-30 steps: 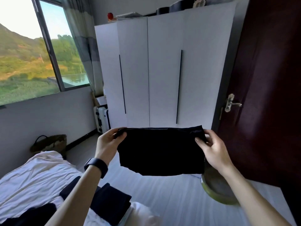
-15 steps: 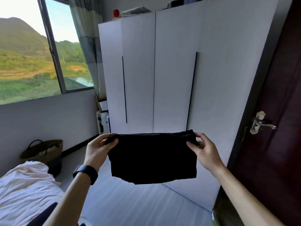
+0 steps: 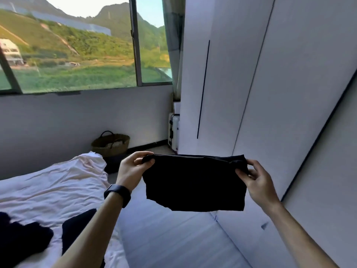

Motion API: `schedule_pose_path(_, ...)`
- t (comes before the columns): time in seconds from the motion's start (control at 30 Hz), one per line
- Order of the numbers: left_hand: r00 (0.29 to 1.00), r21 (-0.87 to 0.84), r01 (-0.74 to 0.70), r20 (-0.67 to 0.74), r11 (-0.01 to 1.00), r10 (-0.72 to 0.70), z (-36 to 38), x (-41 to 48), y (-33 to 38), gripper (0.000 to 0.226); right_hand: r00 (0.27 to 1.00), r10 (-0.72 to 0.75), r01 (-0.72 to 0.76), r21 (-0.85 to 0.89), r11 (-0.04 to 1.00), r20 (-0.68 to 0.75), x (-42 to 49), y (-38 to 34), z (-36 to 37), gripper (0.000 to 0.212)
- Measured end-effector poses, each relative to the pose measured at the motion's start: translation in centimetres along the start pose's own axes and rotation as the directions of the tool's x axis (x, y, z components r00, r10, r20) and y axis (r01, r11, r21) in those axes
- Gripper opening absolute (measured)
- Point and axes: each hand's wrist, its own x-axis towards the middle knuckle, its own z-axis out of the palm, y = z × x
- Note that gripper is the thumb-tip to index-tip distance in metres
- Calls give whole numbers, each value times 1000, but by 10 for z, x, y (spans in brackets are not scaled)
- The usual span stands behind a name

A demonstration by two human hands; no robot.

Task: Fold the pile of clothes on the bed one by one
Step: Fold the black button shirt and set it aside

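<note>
A folded black garment (image 3: 195, 182) hangs in the air in front of me, above the floor beside the bed. My left hand (image 3: 133, 169) pinches its top left corner, and a dark watch sits on that wrist. My right hand (image 3: 255, 178) pinches the top right corner. The cloth is stretched flat between both hands. More black clothes (image 3: 23, 238) lie on the bed (image 3: 48, 186) at the lower left, and another black piece (image 3: 77, 231) is partly hidden behind my left forearm.
A white wardrobe (image 3: 251, 93) fills the right side, close to my right hand. A woven basket (image 3: 111, 144) stands on the floor past the bed's end, and a white suitcase (image 3: 173, 132) stands by the wardrobe. A big window is on the left wall.
The view has swung left from the dark door toward the window and bed. Both hands keep the same pinch on the garment's top corners, carried along with the turn.
</note>
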Motion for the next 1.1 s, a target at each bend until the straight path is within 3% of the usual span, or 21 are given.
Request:
schedule_pose_path(0.2,951,105,80,-307,991,-44,16,-6,-30,23,964,-52,32,79,996,261,92,46,24,28)
schedule_pose_path(0.47,777,46,181,-619,982,-114,39,-54,-47,18,863,-116,9,215,977,491,145,74,66,28)
schedule_pose_path(0.73,646,101,258,-757,961,-94,24,-64,-82,18,744,-101,-70,226,972,661,170,87,123,29)
schedule_pose_path(0.9,556,-52,323,-798,945,-234,8,-49,-121,20,701,-79,-73,181,981,709,195,102,179,29)
schedule_pose_path(1.1,451,-126,389,-838,913,-308,-23,-19,-162,20,633,-33,-65,96,993,774,226,128,273,26)
